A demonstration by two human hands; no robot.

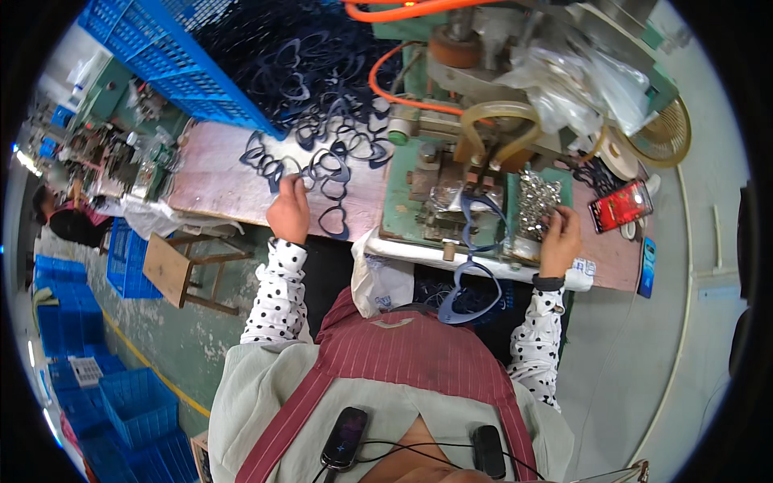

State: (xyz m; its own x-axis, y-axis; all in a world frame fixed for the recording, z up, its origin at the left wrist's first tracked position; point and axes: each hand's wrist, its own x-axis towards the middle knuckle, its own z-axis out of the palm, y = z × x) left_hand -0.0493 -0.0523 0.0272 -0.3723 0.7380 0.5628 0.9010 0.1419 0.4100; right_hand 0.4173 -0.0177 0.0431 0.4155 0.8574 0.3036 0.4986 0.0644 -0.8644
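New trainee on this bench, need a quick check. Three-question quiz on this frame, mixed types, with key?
1. True or false: the right hand is at the metal parts.
2. Short answer: which hand is nearer the wooden stool?
3. Multiple choice: what is nearest to the fingertips of the left hand?
A) the metal parts
B) the dark heart-shaped pieces
C) the stool

Key: 1. True. 2. The left. 3. B.
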